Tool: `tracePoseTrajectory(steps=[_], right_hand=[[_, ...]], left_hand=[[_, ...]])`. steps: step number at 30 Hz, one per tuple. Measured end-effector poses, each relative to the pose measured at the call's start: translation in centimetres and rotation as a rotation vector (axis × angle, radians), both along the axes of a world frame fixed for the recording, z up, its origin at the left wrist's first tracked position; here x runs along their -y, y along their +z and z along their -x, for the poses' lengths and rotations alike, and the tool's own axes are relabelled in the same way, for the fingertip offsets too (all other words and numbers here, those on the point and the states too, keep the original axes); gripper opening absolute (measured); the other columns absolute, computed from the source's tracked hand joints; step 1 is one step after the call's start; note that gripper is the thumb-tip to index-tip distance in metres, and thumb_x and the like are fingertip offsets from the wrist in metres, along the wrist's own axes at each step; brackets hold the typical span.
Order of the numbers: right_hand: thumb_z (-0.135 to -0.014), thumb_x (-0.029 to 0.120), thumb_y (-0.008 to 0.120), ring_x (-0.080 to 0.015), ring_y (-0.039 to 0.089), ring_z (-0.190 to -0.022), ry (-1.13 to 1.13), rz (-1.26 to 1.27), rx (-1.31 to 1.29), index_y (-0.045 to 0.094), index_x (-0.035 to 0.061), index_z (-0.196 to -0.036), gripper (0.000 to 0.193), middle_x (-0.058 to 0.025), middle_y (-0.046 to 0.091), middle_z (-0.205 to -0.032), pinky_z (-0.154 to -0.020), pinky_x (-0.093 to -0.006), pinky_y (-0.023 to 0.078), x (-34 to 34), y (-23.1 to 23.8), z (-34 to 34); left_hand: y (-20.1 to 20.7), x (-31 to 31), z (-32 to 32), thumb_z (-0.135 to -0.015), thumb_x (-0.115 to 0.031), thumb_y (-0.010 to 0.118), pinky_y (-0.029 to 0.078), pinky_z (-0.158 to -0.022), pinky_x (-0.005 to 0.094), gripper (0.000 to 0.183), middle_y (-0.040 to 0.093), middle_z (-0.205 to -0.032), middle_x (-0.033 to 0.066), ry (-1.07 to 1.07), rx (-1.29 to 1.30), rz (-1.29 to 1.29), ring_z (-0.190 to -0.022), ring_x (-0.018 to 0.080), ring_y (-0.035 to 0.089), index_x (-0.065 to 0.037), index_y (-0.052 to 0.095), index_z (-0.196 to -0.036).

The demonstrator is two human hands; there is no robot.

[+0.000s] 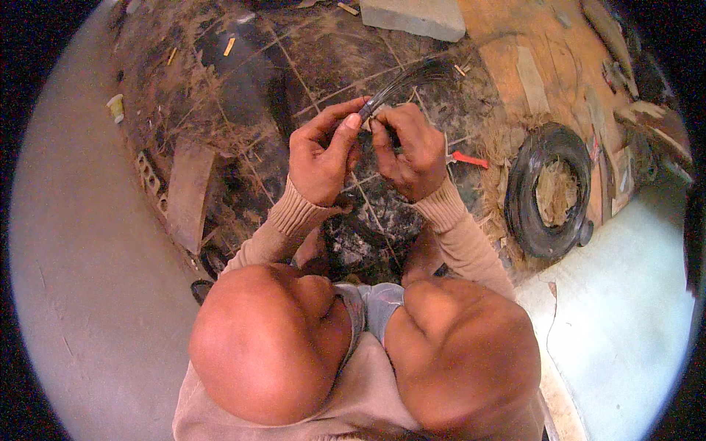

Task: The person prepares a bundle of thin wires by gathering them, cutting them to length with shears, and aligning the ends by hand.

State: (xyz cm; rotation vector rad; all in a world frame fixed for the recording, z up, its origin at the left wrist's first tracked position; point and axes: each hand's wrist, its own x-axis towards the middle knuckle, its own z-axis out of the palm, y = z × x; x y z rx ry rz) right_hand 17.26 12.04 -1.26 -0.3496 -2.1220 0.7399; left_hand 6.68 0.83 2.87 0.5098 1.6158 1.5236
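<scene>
- Nearest: your bare knees [261, 345], bent, one either side of your shorts [384, 303].
- Near left: a wooden board [190, 197] lying on the dirty tiled floor [316, 70].
- Right: a coil of black wire [523, 198] lying flat, pale fibres [557, 192] showing in its middle.
- Just right of your right wrist: a red-handled tool [471, 159]; can't tell which kind, its other end is hidden.
- Your right hand [409, 151]: fingers curled, thumb and index together at the bundle's near end; can't tell if they grip anything.
- Your left hand [323, 151]: thumb and fingers pinching the near end of a bundle of thin dark strands [401, 82].
- Bundle sits between your hands, curving off far right.
- Far left: a small pale cup [116, 108].
- Farthest: a grey block [415, 18].
</scene>
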Motion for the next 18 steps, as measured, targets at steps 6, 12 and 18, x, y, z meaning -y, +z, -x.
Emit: tracePoseTrajectory(steps=[6,12,18], right_hand=[[-0.082,0.014,0.071,-0.0198,0.058,-0.062,0.016,0.428,-0.011,0.063,0.0032,-0.103,0.025,-0.0075,0.058,-0.077,-0.056,-0.031,0.048,-0.4,3.7,-0.9],[-0.085,0.015,0.071,-0.0172,0.063,-0.071,-0.055,0.603,0.001,0.066,0.0034,-0.098,0.018,-0.0082,0.066,-0.082,-0.066,-0.0292,0.05,0.1,3.3,-1.3],[-0.088,0.013,0.068,-0.0145,0.062,-0.072,-0.083,0.739,-0.038,0.066,0.0036,-0.09,0.01,-0.0064,0.066,-0.081,-0.067,-0.0279,0.05,1.2,3.9,-0.6]], left_hand=[[-0.6,-0.1,-0.3,-0.093,-0.012,0.061,0.039,-0.051,0.0199,0.022,0.064,-0.078,0.0007,0.017,-0.205,-0.008,-0.06,0.003,0.05,0.001,0.061,-0.111],[-0.1,0.1,0.1,-0.091,-0.012,0.065,0.046,-0.058,0.0221,0.021,0.068,-0.08,0.0045,0.034,-0.288,0.077,-0.068,0.0067,0.06,0.002,0.062,-0.107],[0.5,-0.1,0.0,-0.089,-0.011,0.067,0.049,-0.064,0.0244,0.019,0.069,-0.08,0.0072,0.045,-0.443,0.009,-0.072,0.0103,0.064,0.003,0.064,-0.103]])
